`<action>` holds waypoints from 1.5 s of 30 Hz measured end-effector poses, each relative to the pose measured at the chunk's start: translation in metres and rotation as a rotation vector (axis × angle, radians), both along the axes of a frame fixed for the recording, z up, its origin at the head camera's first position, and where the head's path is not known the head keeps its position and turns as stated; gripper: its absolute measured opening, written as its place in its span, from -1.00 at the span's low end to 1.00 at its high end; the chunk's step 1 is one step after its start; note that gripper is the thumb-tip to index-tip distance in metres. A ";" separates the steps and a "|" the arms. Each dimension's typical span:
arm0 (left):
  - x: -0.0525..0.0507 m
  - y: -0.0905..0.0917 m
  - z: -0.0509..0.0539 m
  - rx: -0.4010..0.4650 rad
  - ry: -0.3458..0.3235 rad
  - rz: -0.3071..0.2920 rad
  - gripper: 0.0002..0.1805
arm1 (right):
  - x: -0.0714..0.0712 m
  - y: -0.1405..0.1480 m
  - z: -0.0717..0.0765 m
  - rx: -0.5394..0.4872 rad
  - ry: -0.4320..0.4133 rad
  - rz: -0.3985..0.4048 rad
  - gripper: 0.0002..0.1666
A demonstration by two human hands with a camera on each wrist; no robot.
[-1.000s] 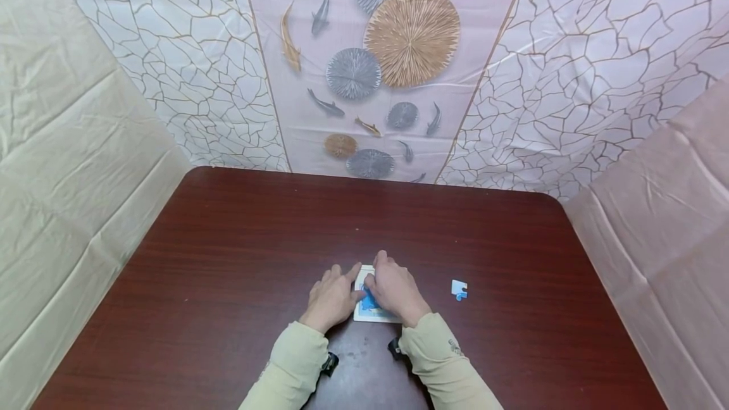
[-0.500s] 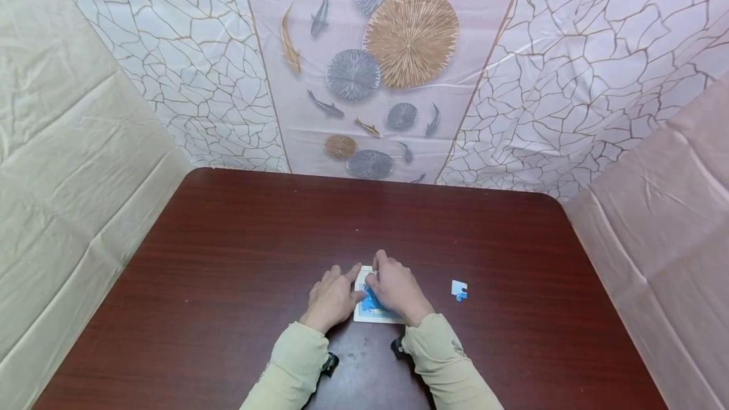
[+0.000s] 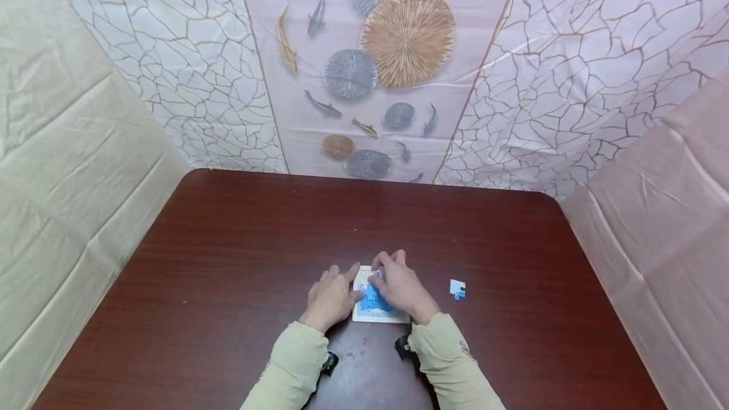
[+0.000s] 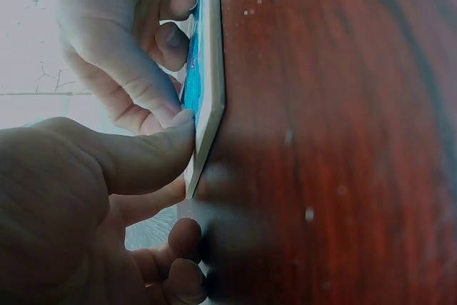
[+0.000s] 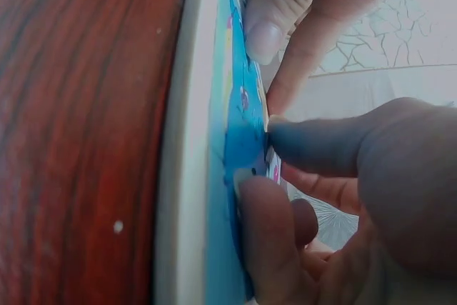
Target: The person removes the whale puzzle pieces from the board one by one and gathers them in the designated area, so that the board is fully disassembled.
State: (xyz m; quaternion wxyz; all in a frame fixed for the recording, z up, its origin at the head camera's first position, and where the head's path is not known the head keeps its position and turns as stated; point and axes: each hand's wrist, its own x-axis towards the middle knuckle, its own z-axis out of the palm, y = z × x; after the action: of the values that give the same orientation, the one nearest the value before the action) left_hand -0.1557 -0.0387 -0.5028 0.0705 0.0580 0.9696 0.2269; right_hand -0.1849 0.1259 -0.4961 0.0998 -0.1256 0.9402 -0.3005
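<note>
A small framed jigsaw (image 3: 380, 318) with a blue picture lies on the table in the head view. My left hand (image 3: 331, 299) rests along its left side, thumb on the picture and the other fingers spread by the frame. Over the upper right part, my right hand (image 3: 401, 285) pinches a puzzle piece (image 3: 378, 274) with a pink mark between thumb and fingertips, low against the board. The right wrist view shows the thumb and fingers close at the picture (image 5: 243, 126); how far the piece sits in is hidden. A loose white-and-blue piece (image 3: 457, 289) lies to the right.
The dark red-brown table (image 3: 256, 226) extends around the board, with a patterned cloth (image 3: 364, 81) behind its far edge. Pale cloth hangs at both sides. Both sleeved forearms reach in from the near edge.
My right hand has shifted slightly right and its fingers have changed position, uncovering more of the blue picture and a pink-marked piece at the fingertips. The left hand holds still.
</note>
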 end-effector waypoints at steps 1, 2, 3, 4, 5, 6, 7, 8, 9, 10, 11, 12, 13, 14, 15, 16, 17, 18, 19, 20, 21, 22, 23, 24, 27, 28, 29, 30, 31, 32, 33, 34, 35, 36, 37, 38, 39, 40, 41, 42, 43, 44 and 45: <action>0.000 0.000 0.000 -0.001 -0.005 0.000 -0.33 | 0.000 0.000 0.000 0.003 -0.004 0.001 -0.80; 0.000 0.000 -0.001 -0.001 -0.010 0.000 -0.33 | 0.001 0.000 0.000 0.009 -0.006 0.001 -0.81; 0.001 0.000 -0.001 0.001 -0.014 0.000 -0.33 | 0.001 0.000 0.000 0.014 -0.008 0.000 -0.81; 0.001 0.000 -0.001 0.001 -0.017 0.000 -0.33 | 0.002 -0.001 0.000 0.020 -0.010 0.000 -0.81; 0.001 0.001 -0.001 0.000 -0.018 0.000 -0.33 | 0.002 -0.001 -0.001 0.025 -0.010 0.000 -0.81; 0.001 0.001 -0.002 -0.001 -0.018 0.001 -0.33 | 0.002 -0.001 -0.001 0.030 -0.010 -0.001 -0.82; 0.001 0.001 -0.002 -0.001 -0.018 0.001 -0.33 | 0.003 -0.002 -0.001 0.034 -0.007 0.002 -0.82; 0.001 0.001 -0.002 -0.001 -0.018 0.001 -0.33 | 0.003 -0.002 -0.002 0.041 -0.004 0.000 -0.82; 0.001 0.001 -0.002 0.000 -0.017 0.001 -0.33 | 0.003 -0.002 -0.002 0.044 -0.004 0.000 -0.82; 0.001 0.001 -0.003 0.000 -0.018 0.002 -0.33 | 0.004 -0.002 -0.002 0.050 -0.004 0.000 -0.82; 0.001 0.001 -0.003 0.001 -0.019 0.002 -0.33 | 0.004 -0.002 -0.003 0.051 -0.002 0.004 -0.82; 0.001 0.002 -0.003 0.002 -0.020 0.003 -0.33 | 0.004 -0.002 -0.003 0.052 -0.002 0.007 -0.82; 0.001 0.002 -0.003 0.003 -0.021 0.003 -0.33 | 0.004 -0.002 -0.003 0.053 -0.001 0.012 -0.82; 0.001 0.002 -0.003 0.005 -0.021 0.003 -0.33 | 0.004 -0.002 -0.003 0.052 -0.003 0.013 -0.82; 0.001 0.002 -0.003 0.008 -0.021 0.004 -0.33 | 0.003 -0.002 -0.003 0.048 -0.001 0.019 -0.82; 0.001 0.002 -0.003 0.006 -0.019 0.004 -0.33 | 0.003 -0.002 -0.003 0.047 -0.001 0.024 -0.79; 0.002 0.002 -0.003 0.009 -0.019 0.002 -0.33 | 0.003 -0.002 -0.002 0.043 -0.001 0.027 -0.76; 0.002 0.001 -0.003 0.011 -0.019 0.001 -0.33 | 0.003 -0.002 -0.002 0.040 -0.004 0.026 -0.73; 0.002 0.001 -0.003 0.012 -0.016 -0.001 -0.33 | 0.003 -0.002 -0.002 0.036 -0.006 0.027 -0.70; 0.002 0.001 -0.003 0.011 -0.014 -0.002 -0.33 | 0.003 -0.002 -0.001 0.036 -0.004 0.025 -0.68; 0.002 0.001 -0.003 0.010 -0.013 -0.002 -0.33 | 0.003 -0.002 -0.001 0.041 -0.002 0.022 -0.67; 0.002 0.001 -0.003 0.009 -0.012 -0.003 -0.33 | 0.003 -0.003 -0.002 0.046 0.001 0.019 -0.66; 0.002 0.001 -0.002 0.011 -0.014 -0.003 -0.33 | 0.003 -0.003 -0.001 0.050 0.002 0.015 -0.66; 0.002 0.001 -0.002 0.009 -0.013 -0.002 -0.33 | 0.003 -0.004 -0.001 0.057 0.005 0.012 -0.68; 0.002 0.002 -0.001 0.008 -0.015 0.001 -0.33 | 0.003 -0.005 -0.001 0.083 0.004 -0.003 -0.73; 0.002 0.002 -0.001 0.008 -0.015 0.001 -0.33 | 0.003 -0.006 0.000 0.087 0.000 -0.005 -0.73; 0.002 0.002 -0.001 0.009 -0.017 0.002 -0.33 | 0.002 -0.006 0.000 0.090 -0.005 -0.006 -0.74; 0.002 0.002 -0.001 0.010 -0.018 0.002 -0.33 | 0.002 -0.006 0.001 0.090 -0.008 -0.008 -0.74; 0.002 0.002 -0.001 0.010 -0.020 0.003 -0.33 | 0.002 -0.006 0.000 0.088 -0.011 -0.009 -0.73; 0.002 0.002 -0.001 0.009 -0.022 0.004 -0.33 | 0.002 -0.006 0.001 0.083 -0.012 -0.010 -0.73; 0.002 0.002 -0.001 0.008 -0.023 0.004 -0.33 | 0.001 -0.006 0.000 0.078 -0.014 -0.012 -0.72; 0.002 0.002 -0.001 0.007 -0.023 0.004 -0.33 | 0.001 -0.005 0.000 0.071 -0.013 -0.012 -0.71; 0.002 0.001 -0.001 0.007 -0.023 0.004 -0.33 | 0.001 -0.005 -0.001 0.063 -0.013 -0.013 -0.71; 0.001 0.001 0.000 0.005 -0.022 0.004 -0.33 | 0.001 -0.004 -0.001 0.052 -0.015 -0.014 -0.70; 0.001 0.001 0.000 0.003 -0.021 0.004 -0.33 | 0.000 -0.003 -0.002 0.045 -0.014 -0.013 -0.70; 0.001 0.001 0.000 0.002 -0.020 0.004 -0.33 | 0.000 -0.002 -0.002 0.037 -0.015 -0.011 -0.71; 0.001 0.001 0.000 0.002 -0.020 0.005 -0.33 | 0.000 -0.002 -0.002 0.030 -0.017 -0.008 -0.72; 0.001 0.001 0.000 0.001 -0.021 0.005 -0.33 | 0.000 -0.001 -0.002 0.022 -0.015 0.002 -0.74; 0.001 0.000 0.000 -0.001 -0.020 0.005 -0.33 | 0.000 0.000 -0.002 0.016 -0.015 0.009 -0.76; 0.000 0.000 0.000 -0.003 -0.021 0.005 -0.32 | -0.001 0.001 -0.002 0.013 -0.013 0.015 -0.78; 0.000 0.000 0.000 -0.004 -0.021 0.005 -0.32 | -0.001 0.001 -0.001 0.011 -0.011 0.022 -0.79; 0.000 0.000 0.000 -0.004 -0.022 0.006 -0.32 | -0.001 0.001 -0.001 0.010 -0.012 0.028 -0.80; 0.000 0.000 0.000 -0.006 -0.023 0.006 -0.32 | -0.001 0.002 0.000 0.010 -0.011 0.033 -0.81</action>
State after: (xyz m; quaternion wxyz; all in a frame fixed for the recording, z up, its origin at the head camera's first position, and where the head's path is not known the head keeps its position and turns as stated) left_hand -0.1557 -0.0386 -0.5027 0.0810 0.0525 0.9695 0.2251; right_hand -0.1863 0.1277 -0.4963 0.1105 -0.1392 0.9389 -0.2948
